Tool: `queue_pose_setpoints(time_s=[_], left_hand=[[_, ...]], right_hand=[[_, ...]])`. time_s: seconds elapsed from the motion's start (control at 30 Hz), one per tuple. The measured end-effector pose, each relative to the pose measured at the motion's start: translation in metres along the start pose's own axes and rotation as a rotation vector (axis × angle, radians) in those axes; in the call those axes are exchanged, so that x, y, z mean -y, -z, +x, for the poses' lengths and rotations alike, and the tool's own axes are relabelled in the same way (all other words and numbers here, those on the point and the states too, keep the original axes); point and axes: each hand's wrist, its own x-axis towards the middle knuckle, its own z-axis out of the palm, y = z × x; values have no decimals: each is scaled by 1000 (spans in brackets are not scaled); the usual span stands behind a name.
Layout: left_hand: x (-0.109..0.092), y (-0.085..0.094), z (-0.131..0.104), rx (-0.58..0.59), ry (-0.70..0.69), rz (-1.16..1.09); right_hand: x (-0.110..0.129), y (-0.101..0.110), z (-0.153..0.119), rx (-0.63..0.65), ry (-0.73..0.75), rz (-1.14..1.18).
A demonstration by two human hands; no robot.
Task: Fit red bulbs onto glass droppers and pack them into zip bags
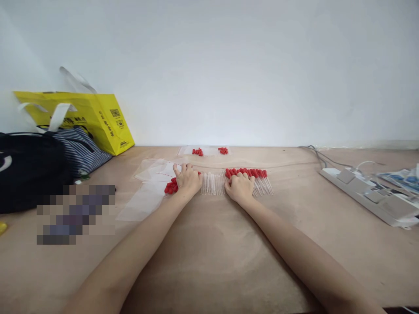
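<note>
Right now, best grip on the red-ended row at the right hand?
Probably the rightmost red ends of the row, from the right: that end lies uncovered, while the right hand overlaps the near left part, and the red ends look thicker than the pale strands.

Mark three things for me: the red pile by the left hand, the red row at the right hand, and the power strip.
Red pile [170,186]: head view, on red pieces mid-pile.
Red row [246,171]: head view, on the red pieces near mid-row.
Power strip [358,196]: head view, on its near long side.
</note>
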Motion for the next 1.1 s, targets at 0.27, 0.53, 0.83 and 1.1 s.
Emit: queue_pose_setpoints(time_s=[0.27,0.53,0.83,1.1], left_hand=[[-3,5,2,39,4,-22],[-1,52,-38,-63,-236,-158],[1,71,-68,58,-404,-304],[-7,64,-67,182,-336,-344]], right_hand=[[12,3,3,57,-24,-76],[-16,15,-16,-11,125,73],[-60,32,-44,86,554,275],[-49,34,-40,143,492,436]])
